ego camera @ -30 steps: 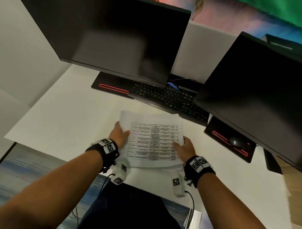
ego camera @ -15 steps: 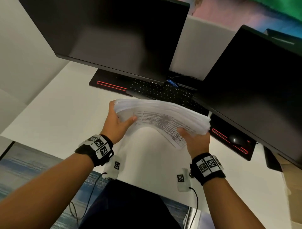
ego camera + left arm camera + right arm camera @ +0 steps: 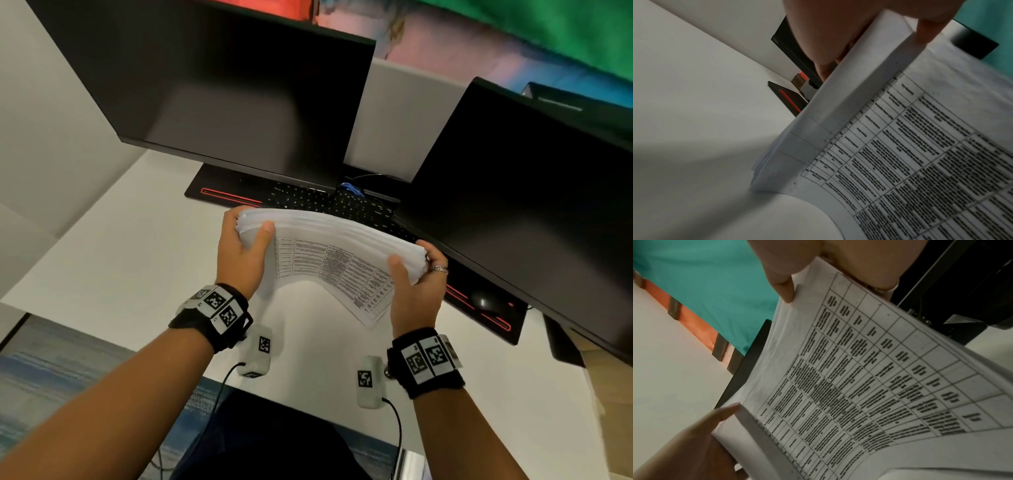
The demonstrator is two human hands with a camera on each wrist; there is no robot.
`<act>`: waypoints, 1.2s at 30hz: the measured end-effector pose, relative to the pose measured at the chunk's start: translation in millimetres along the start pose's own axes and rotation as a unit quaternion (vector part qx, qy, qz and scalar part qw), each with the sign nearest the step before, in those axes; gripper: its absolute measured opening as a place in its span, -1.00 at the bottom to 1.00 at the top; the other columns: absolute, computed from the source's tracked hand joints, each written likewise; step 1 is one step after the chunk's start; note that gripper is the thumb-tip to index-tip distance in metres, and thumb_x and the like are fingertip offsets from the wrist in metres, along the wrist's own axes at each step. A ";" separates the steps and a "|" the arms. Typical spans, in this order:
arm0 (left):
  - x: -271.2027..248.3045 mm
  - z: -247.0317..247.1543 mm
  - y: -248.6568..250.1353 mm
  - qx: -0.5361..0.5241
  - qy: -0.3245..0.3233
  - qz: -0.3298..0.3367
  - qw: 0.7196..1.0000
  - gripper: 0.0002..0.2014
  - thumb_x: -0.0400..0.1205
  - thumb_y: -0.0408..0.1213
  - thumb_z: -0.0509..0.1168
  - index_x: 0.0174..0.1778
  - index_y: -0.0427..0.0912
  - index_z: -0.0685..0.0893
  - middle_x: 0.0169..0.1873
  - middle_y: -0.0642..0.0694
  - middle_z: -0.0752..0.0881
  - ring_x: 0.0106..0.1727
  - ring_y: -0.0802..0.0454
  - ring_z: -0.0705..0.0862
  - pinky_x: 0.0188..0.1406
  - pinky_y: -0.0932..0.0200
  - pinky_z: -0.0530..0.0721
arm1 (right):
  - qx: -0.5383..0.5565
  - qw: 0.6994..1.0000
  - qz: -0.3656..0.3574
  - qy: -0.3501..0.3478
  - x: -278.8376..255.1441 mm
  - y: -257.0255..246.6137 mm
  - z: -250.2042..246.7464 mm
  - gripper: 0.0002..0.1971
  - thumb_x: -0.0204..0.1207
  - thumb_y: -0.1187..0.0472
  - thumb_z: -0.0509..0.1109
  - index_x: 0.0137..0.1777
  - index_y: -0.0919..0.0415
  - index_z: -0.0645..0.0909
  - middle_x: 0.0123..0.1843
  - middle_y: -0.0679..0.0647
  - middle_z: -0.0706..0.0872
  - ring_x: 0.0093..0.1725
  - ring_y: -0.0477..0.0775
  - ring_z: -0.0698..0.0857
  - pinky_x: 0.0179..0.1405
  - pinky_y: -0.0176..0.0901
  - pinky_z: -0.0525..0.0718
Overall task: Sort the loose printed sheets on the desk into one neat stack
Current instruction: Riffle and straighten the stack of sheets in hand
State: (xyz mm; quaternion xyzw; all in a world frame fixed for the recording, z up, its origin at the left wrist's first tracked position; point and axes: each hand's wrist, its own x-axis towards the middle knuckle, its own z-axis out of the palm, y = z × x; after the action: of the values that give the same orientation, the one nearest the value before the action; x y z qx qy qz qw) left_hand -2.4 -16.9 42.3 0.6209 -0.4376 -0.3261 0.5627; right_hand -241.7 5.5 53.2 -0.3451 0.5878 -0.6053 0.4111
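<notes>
You held the stack of printed sheets (image 3: pixel 329 236) up off the white table (image 3: pixel 113 260) with both hands, in front of the keyboard (image 3: pixel 329 202). Your left hand (image 3: pixel 243 255) gripped the stack's left end: thumb (image 3: pixel 262 236) curled over the near printed face, fingers (image 3: pixel 229 219) wrapped behind. Your right hand (image 3: pixel 412 291) gripped the right end the same way, thumb (image 3: pixel 397 270) on the near face, fingers curled round the far side, a ring (image 3: pixel 439 269) on one of them. The stack stood roughly on edge, top edges facing up and bowed in an arch between your hands. The nearest sheet (image 3: pixel 342 270) carried a printed table of text and sagged lower toward the right, its corner hanging below the rest. The left wrist view showed that sheet (image 3: pixel 900 154) curling away from the block of pages, your thumb (image 3: pixel 929 29) pinching the upper corner. The right wrist view showed your right thumb (image 3: pixel 783 283) on the page (image 3: pixel 849 369), and your left thumb (image 3: pixel 723 413) at the far end. Behind stood two dark monitors, one left (image 3: pixel 222 92), one right (image 3: pixel 534 192). A black mouse (image 3: pixel 484 301) sat on a red-trimmed pad (image 3: pixel 493 325) under the right monitor. Whether the stack's bottom edge touched the table was unclear.
</notes>
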 end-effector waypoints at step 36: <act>19.9 6.1 6.8 -0.052 0.021 -0.054 0.997 -0.81 0.61 -0.13 0.42 0.11 0.05 0.63 0.11 -0.07 0.73 0.13 -0.03 0.70 0.10 0.08 0.68 | 0.006 0.999 -0.003 0.035 1.8 -6.4 10.6 -0.59 0.57 0.40 0.39 0.15 -0.21 0.59 0.15 -0.04 0.66 0.09 0.11 0.76 -0.06 0.09 0.86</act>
State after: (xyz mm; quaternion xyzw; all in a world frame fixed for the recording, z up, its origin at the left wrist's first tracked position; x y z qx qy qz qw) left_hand -1.1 -37.4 49.9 0.6200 -0.3739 -0.3648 0.5854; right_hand -233.5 -0.9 60.2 -0.3230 0.5970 -0.6217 0.3908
